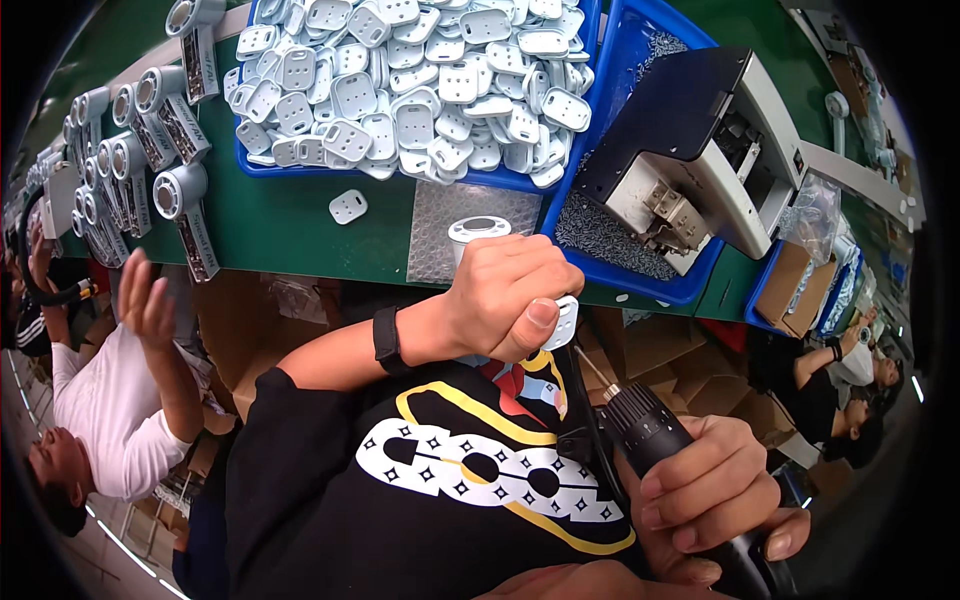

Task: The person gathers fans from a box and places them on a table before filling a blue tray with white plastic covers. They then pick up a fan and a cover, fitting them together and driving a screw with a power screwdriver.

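Black T-shirt [400,540] — starred white print [430,468] (yellow accents) — black wristband [386,340]

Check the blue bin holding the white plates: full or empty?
Full: white plates lie heaped across the blue bin, hiding its bottom.

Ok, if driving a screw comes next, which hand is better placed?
Probably the right hand: it holds the black screwdriver, whose bit points up toward the white plate. The left hand is closed around the white device.
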{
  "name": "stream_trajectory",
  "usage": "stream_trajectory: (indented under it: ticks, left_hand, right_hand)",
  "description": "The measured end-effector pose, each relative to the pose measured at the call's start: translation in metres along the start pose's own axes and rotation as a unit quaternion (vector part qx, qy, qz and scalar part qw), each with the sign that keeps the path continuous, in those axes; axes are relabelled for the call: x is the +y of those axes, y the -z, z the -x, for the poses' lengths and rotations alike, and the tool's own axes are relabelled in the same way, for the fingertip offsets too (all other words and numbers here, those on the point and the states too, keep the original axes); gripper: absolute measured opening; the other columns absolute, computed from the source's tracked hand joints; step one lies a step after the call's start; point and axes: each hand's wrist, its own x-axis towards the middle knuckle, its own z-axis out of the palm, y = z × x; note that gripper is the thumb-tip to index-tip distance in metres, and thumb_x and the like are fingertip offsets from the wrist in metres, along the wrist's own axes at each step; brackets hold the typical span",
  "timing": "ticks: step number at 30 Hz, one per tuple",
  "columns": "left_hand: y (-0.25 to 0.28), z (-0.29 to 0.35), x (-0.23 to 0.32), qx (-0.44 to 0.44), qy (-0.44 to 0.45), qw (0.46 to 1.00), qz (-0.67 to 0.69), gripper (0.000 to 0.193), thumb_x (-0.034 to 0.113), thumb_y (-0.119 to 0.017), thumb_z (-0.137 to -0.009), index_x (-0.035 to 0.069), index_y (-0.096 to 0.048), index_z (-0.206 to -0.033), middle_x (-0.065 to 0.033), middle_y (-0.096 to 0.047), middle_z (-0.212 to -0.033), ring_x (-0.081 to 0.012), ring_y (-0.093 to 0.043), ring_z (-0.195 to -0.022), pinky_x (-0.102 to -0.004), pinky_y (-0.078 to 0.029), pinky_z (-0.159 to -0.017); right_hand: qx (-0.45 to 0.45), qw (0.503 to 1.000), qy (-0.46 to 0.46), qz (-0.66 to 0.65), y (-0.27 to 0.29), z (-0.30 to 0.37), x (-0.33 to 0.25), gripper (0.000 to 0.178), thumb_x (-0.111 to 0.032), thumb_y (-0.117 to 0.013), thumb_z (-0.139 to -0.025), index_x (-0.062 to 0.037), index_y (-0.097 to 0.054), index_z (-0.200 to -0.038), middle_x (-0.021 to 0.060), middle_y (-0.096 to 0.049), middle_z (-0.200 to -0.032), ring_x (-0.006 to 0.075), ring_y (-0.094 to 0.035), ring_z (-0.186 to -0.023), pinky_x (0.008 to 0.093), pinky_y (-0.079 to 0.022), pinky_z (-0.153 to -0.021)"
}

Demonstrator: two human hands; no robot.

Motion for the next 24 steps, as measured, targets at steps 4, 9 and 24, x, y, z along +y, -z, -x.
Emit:
stream_trajectory:
  ticks: [4,9,24]
  left_hand:
    - [0.0,0.0,-0.002,0.001,-0.004,1.0,0.003,0.04,0.027,-0.038,-0.102,0.002,-0.061,-0.08,-0.0083,-0.056,-0.068,-0.026,-0.056,-0.056,-0.0371,-0.044,-0.05]
    - [-0.009,0.0,0.0,0.015,-0.007,1.0,-0.002,0.047,0.029,-0.033,-0.103,0.001,-0.06,-0.077,-0.0081,-0.055,-0.065,-0.0243,-0.054,-0.052,-0.0358,-0.041,-0.048]
    - [-0.001,0.002,0.0,-0.001,-0.001,1.0,-0.002,0.035,0.025,-0.041,-0.1,0.003,-0.06,-0.08,-0.0083,-0.057,-0.069,-0.0267,-0.056,-0.056,-0.0376,-0.044,-0.05]
  right_hand:
    - [0.056,0.997,0.043,0.009,0.0,0.0,0.018,0.035,-0.02,-0.061,-0.093,-0.0122,-0.044,-0.123,0.0025,-0.05,-0.072,0.0189,-0.053,-0.056,0.0358,-0.049,-0.058]
    - [0.183,0.963,0.082,0.177,0.046,-0.029,0.084,0.037,-0.014,-0.059,-0.089,-0.0086,-0.042,-0.122,0.0089,-0.055,-0.076,0.0188,-0.052,-0.055,0.037,-0.049,-0.055]
    - [0.03,0.999,0.006,0.02,-0.007,0.0,0.01,0.045,-0.019,-0.07,-0.09,-0.0147,-0.044,-0.127,0.0013,-0.054,-0.074,0.0139,-0.054,-0.056,0.0295,-0.051,-0.051]
